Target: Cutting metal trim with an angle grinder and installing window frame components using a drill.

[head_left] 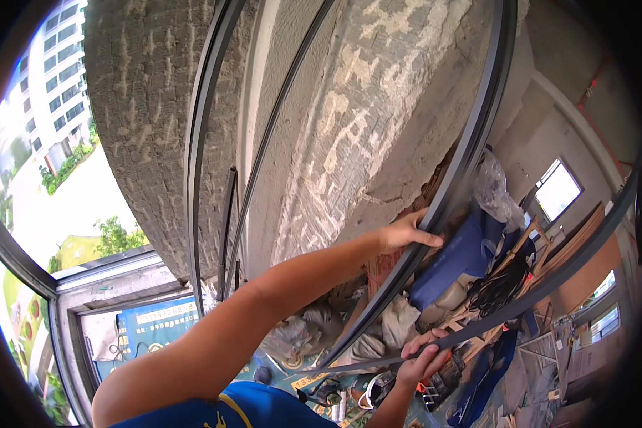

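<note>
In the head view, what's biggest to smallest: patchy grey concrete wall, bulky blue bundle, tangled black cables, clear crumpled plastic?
Largest: concrete wall
Next: blue bundle
Black cables and clear plastic: too alike to rank

1 dk profile (476, 139) & 1 strip (518, 306) slant up-rt.

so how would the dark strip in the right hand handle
The dark strip looks thin for its length, so it may flex. Only the right hand seems to grip it, suggesting lightness. Much extends beyond the grip, so its end could swing.
</note>
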A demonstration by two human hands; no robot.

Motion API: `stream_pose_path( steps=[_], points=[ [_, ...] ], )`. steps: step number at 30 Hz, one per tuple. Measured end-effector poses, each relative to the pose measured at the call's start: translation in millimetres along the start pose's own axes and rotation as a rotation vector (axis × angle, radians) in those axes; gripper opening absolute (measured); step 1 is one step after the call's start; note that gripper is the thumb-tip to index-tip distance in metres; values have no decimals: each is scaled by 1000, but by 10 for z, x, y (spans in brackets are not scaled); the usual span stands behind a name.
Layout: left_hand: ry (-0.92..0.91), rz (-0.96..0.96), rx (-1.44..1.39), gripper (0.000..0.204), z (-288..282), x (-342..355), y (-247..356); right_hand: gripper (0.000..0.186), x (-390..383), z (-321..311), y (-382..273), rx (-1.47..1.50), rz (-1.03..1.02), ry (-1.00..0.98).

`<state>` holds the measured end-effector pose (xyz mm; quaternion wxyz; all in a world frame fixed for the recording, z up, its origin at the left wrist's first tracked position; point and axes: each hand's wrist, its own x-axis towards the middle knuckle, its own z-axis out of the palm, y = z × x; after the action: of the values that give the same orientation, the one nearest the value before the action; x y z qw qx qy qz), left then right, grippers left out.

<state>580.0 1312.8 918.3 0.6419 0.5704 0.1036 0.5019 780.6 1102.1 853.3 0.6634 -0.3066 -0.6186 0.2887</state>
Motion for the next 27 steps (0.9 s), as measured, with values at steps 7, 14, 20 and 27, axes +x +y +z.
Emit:
stream_pose_path(
  steps=[7,14,20,27],
  points=[
    [42,52,135,127,26,-153,-44,41,-56,-164,-302,68,-23,42],
    [485,-121,342,118,-166,-2002,-513,45,-72,250,-187,293,-24,-126],
    [868,-478,490,54,-158,-4413,-1061,45,-27,626,-146,444,45,-265],
    [1643,-918,586,35,874,-6715,-1233,42,167,1328,-80,796,121,-641]
  ],
)
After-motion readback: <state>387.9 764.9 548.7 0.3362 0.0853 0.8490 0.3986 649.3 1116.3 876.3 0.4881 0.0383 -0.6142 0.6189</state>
